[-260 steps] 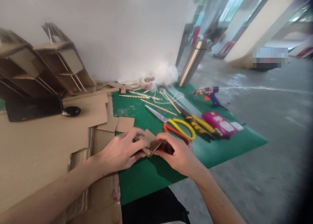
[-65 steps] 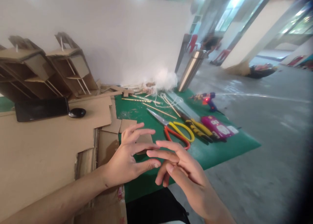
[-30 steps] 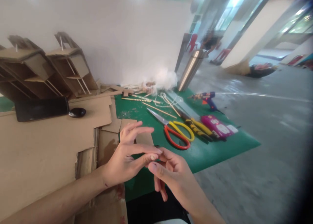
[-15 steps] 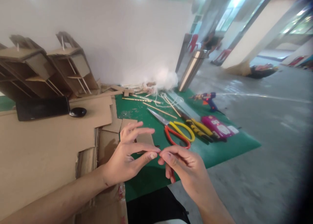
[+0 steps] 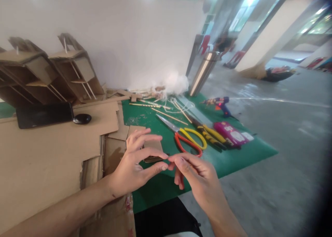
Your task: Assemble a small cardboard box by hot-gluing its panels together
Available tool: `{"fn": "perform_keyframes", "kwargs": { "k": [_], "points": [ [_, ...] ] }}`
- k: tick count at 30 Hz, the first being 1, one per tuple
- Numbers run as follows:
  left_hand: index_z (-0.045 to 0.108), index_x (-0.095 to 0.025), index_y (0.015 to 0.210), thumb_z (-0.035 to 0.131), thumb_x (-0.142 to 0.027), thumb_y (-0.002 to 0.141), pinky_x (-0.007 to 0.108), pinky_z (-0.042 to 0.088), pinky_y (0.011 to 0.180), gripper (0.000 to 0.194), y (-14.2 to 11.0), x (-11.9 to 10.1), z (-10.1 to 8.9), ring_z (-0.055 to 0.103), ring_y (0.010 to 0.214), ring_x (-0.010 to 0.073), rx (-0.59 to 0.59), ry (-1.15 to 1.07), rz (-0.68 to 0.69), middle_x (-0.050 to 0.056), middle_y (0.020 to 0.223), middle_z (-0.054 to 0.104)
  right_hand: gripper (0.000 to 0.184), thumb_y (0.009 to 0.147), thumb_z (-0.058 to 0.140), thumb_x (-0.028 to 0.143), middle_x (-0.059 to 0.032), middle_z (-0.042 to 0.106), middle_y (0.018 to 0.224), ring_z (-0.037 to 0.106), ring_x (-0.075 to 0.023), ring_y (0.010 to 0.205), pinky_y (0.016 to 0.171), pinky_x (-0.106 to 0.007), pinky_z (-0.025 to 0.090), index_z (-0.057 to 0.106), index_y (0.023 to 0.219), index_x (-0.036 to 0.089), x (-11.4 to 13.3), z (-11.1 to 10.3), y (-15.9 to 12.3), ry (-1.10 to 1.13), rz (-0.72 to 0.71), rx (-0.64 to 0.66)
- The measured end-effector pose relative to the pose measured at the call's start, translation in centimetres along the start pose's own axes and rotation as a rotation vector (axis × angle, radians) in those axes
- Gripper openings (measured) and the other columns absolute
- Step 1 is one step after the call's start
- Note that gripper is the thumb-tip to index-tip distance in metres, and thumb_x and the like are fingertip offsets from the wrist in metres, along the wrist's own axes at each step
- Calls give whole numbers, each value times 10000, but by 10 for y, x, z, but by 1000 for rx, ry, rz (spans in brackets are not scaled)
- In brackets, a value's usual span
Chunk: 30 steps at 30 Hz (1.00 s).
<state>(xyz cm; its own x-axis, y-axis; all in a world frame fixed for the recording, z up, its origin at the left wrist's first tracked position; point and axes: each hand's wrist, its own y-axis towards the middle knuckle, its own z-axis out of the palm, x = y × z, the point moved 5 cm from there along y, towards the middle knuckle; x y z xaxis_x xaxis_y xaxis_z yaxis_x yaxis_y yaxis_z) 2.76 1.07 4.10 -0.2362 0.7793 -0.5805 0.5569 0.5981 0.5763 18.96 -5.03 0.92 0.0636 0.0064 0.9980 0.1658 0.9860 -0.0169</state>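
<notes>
My left hand (image 5: 137, 161) is above the green table mat, its thumb and index fingertips slightly apart and its other fingers spread. Right against its fingertips is my right hand (image 5: 198, 176), with thumb and index finger pinched together. Whatever the pinch holds, if anything, is too small or hidden to make out. Behind the hands lie scissors (image 5: 190, 149) with one red and one yellow handle, blades pointing away. A small cardboard piece (image 5: 153, 148) sits just beyond my left fingers, partly covered by them.
Pliers (image 5: 211, 135), a magenta case (image 5: 234, 134) and a glue gun (image 5: 220, 104) lie to the right. A steel flask (image 5: 204, 74) stands behind them. Thin sticks (image 5: 169, 116) and white fluff (image 5: 176, 83) are at the back. Cardboard sheets (image 5: 52, 161), a phone (image 5: 45, 115) and a mouse (image 5: 82, 118) occupy the left.
My left thumb and index fingertips have parted a little. Both hands stay in nearly the same place, and the objects on the table have not moved.
</notes>
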Motion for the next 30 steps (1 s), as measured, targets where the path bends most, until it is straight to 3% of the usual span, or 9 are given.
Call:
{"fn": "perform_keyframes", "kwargs": {
  "k": [8,15,20,25,30],
  "points": [
    [713,-257,1002,787,-292,842,579,310,1146,180,0,0,0,419,1366,319,5,10,-18,74,1262,662,428,952,559,543,-8,599,607,556,-101,510,442,-181,442,780,916,178,4,11,-2,-28,-6,96],
    [750,-288,939,752,-292,876,578,324,1124,63,1,-1,0,420,1362,316,6,31,5,59,1245,673,591,987,395,634,-21,593,622,527,-126,548,482,-227,408,719,907,147,4,16,-5,-161,23,164],
    [745,-269,884,734,-265,891,566,335,1118,14,2,-4,-2,443,1341,317,-27,71,19,63,1217,683,566,1032,325,569,-3,551,609,474,-113,546,512,-243,363,592,730,173,11,19,-10,-285,-7,207],
    [751,-271,848,708,-249,899,556,331,1136,70,2,-7,-4,453,1333,314,-27,60,31,60,1224,673,540,1035,318,567,13,513,599,437,-124,536,501,-252,333,647,869,172,15,19,-12,-305,17,224],
    [732,-258,838,685,-227,907,539,335,1140,89,2,-11,-5,463,1330,304,-29,50,53,68,1234,665,531,1025,355,573,20,471,586,412,-126,537,493,-258,303,658,845,175,14,17,-12,-296,8,203]
  ]
}}
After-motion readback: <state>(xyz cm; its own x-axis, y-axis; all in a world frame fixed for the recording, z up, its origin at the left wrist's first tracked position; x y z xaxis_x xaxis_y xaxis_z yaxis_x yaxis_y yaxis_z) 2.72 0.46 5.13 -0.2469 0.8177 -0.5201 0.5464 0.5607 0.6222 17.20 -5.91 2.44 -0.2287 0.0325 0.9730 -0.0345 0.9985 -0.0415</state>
